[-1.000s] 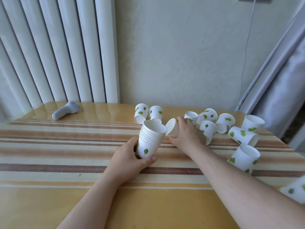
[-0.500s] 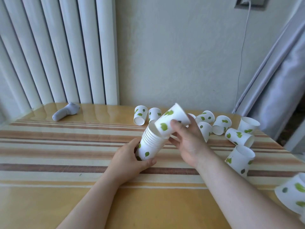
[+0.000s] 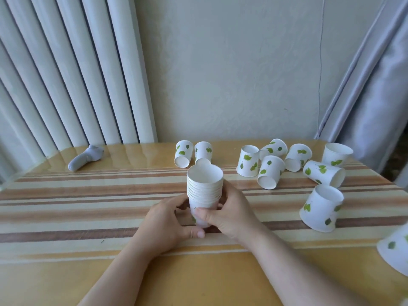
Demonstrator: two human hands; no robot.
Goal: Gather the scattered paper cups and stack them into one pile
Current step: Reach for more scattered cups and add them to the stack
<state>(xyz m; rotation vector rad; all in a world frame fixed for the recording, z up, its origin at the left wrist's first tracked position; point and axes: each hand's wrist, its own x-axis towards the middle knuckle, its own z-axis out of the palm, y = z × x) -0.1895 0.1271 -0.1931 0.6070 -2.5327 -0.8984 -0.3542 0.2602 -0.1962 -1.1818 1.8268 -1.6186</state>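
Stack of nested white paper cups with green leaf print (image 3: 204, 188) stands upright, mouth up, mid-table. Left hand (image 3: 164, 224) and right hand (image 3: 231, 214) wrap closed around its lower half, hiding the base. Loose leaf-print cups (image 3: 268, 172) lie scattered right; one at the frame edge (image 3: 395, 250) is cut off.

The nested pile of round white paper cups (image 3: 204, 186) clasped between the fingers (image 3: 199, 214) shows plain white rims, with a scrap of green print just under the thumb. Beyond the fingertips and off to their right, the loose white paper cups (image 3: 319, 208) carry scattered green leaf marks. Under the fingers, the glossy honey-yellow tablecloth (image 3: 66, 208) runs in brown, tan and cream stripes. Far left of the fingers lies a pale grey plastic handheld device (image 3: 85, 160).
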